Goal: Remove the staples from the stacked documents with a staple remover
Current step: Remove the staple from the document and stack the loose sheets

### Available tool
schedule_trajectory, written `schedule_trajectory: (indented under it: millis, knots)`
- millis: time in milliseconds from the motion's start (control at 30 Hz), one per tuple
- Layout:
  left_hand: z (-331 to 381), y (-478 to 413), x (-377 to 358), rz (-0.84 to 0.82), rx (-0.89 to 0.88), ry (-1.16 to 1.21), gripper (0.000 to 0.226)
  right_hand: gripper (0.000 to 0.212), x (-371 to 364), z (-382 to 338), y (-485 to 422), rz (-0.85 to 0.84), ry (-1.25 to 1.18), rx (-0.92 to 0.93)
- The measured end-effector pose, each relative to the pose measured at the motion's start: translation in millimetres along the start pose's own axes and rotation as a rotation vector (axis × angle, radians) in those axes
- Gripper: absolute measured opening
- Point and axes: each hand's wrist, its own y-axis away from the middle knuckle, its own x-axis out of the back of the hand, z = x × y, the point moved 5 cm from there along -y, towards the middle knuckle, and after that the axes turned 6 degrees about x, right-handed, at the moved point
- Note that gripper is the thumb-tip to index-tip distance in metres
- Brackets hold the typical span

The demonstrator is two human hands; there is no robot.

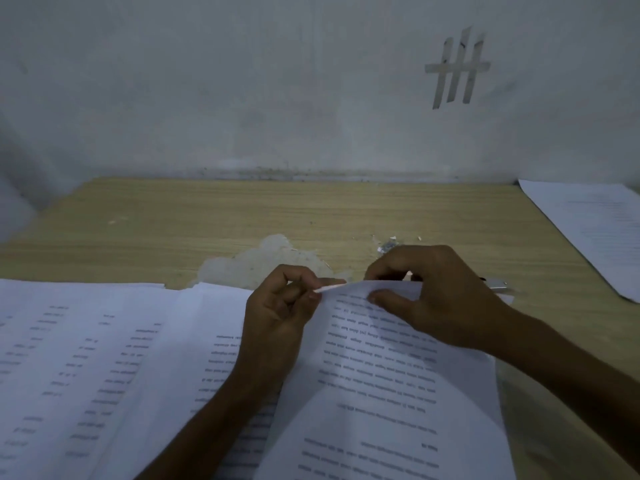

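- While both hands work at the far corner of the top page (381, 393), the main risk is a tear. The left hand (277, 317) pinches the very corner between thumb and forefinger. The right hand (433, 299) pinches the far edge just beside it, thumb on the printed face and fingers curled behind.
- If a staple leg is caught in that corner, pulling the two pinches apart would probably rip the paper rather than free it.
- Neither hand holds a tool. A small metal object (498, 285) pokes out just right of the top page, behind the right hand. It may be the staple remover, though too little shows to be sure.
- Bare fingertips on a half-lifted staple could get pricked.
- A little heap of scraps (389, 244) lies on the table (242, 209) just beyond the top page. Any loose staples among them could scatter or slip under the sheets.
- More printed sheets (86, 358) lie spread to the left of the top page and partly beneath it, so one of them could lift along with it.
- Hidden: whether any staple sits in the corner, since the fingertips cover that spot.
- Cut off: the near end of the top page, and another sheet (595, 230) well to its right. The print is too blurred to read.
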Motion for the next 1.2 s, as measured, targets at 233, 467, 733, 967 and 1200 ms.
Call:
schedule_trajectory:
  millis: [233, 467, 733, 967, 1200]
  knots:
    - [-7, 0, -4, -0.101, -0.044, 0.114, 0.006, 0.007, -1, -11, 15, 0.160, 0.249, 0.320]
    - [-9, 0, -4, -0.090, -0.063, 0.125, 0.006, 0.006, -5, -14, 15, 0.171, 0.368, 0.380]
    - [-11, -1, -2, -0.080, -0.036, 0.155, 0.005, 0.009, -6, -14, 13, 0.153, 0.369, 0.374]
    - [-8, 1, -4, -0.080, 0.183, 0.248, 0.034, 0.029, 6, -6, 2, 0.132, 0.113, 0.142]
    - [-14, 6, -8, -0.064, 0.342, 0.184, 0.028, 0.063, 30, 4, -10, 0.163, 0.108, -0.187]
